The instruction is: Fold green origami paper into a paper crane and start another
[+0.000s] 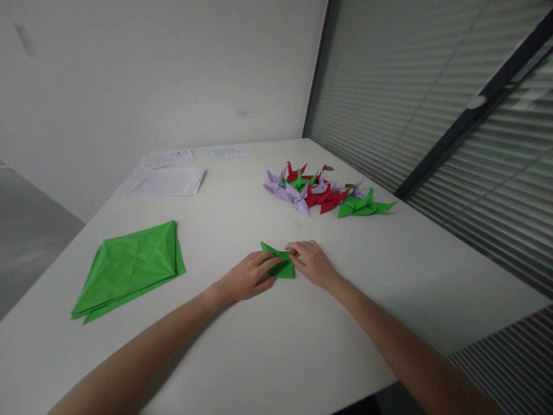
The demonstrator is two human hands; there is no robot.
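Observation:
A small piece of folded green origami paper [283, 268] lies on the white table in front of me, one pointed flap standing up at its upper left. My left hand [250, 275] reaches over its left side, fingers resting on the paper and holding it down. At the upper right corner, my right hand [313, 262] has thumb and fingers closed together on the paper's edge. The fingers hide parts of the folds.
To the left lies a stack of creased green paper sheets [138, 259]. Several folded paper cranes in green, red and lilac [319, 193] are heaped at the back right, near the blinds [415, 86]. Printed papers [164, 181] lie at the back left by the wall.

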